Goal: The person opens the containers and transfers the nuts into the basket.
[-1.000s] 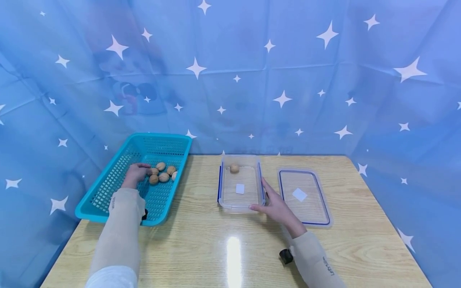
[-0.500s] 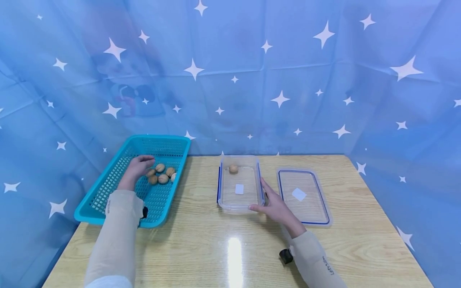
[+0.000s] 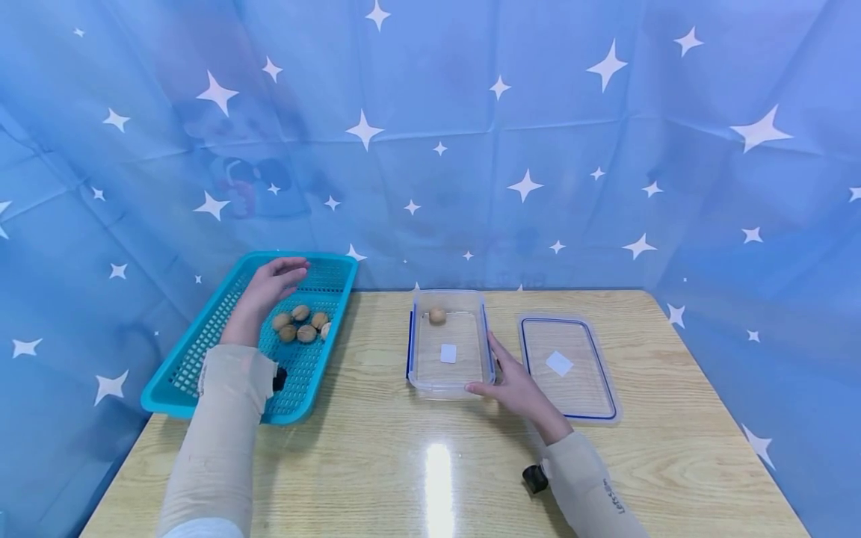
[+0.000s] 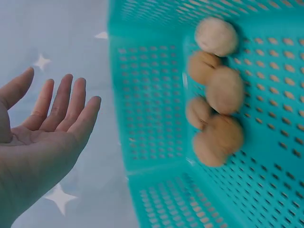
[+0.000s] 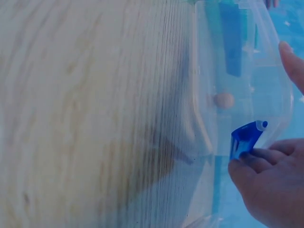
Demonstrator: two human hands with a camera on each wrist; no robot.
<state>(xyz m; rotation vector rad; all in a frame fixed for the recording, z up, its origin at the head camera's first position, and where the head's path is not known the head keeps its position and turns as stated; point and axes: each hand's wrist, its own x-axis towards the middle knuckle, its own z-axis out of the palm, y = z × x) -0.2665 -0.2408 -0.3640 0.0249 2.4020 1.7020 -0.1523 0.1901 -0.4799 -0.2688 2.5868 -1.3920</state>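
Note:
My left hand (image 3: 272, 284) is raised over the teal basket (image 3: 309, 407). In the left wrist view the left hand (image 4: 52, 128) has its fingers spread and its palm bare. Several walnuts (image 3: 306, 333) lie together on the basket floor, below and to the right of that hand. My right hand (image 3: 518, 385) holds the near right corner of a clear plastic container (image 3: 471, 373), thumb at the near side and fingers along the right side. In the right wrist view its fingers touch a blue clasp (image 5: 244, 137). One walnut (image 3: 437, 316) sits inside the container, towards the back.
A clear lid (image 3: 572, 381) with a blue seal lies flat to the right of the container. All stand on a wooden table (image 3: 377, 463). A blue star-patterned curtain (image 3: 430, 134) hangs behind the table and at both sides.
My left hand has risen from the walnuts and moved up, away from them, with nothing in its fingers now. The right hand and the container have stayed in place.

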